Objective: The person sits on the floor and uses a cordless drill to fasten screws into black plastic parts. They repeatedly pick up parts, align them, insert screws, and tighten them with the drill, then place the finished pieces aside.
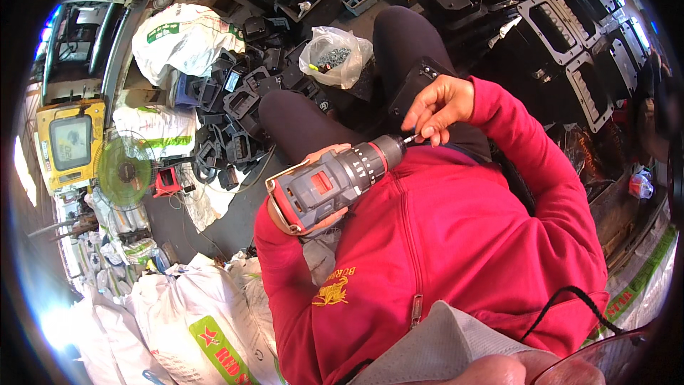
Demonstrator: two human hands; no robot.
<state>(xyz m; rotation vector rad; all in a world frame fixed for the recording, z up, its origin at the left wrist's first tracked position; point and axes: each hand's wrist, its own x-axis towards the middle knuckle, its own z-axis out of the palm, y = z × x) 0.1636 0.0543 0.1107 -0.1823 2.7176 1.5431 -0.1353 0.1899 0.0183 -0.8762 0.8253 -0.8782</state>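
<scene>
A grey and black cordless drill (324,184) with red accents lies across my lap side, its chuck pointing right and slightly up. My left hand (329,150) is wrapped round it; only some fingers show past the drill body. At the chuck's front sticks out a short metal bit (410,140). My right hand (444,105) is at the bit's tip, with thumb and fingers bent together in a pinch; what they hold, if anything, is too small to make out. Just behind that hand, a flat black part (415,87) rests by my right thigh.
A clear plastic bag (358,48) of small metal screws stands between my knees. Black plastic housings (242,103) are heaped at the left, and black frames (550,25) are stacked at the right. A green fan (125,171) and white sacks (167,299) stand at the left.
</scene>
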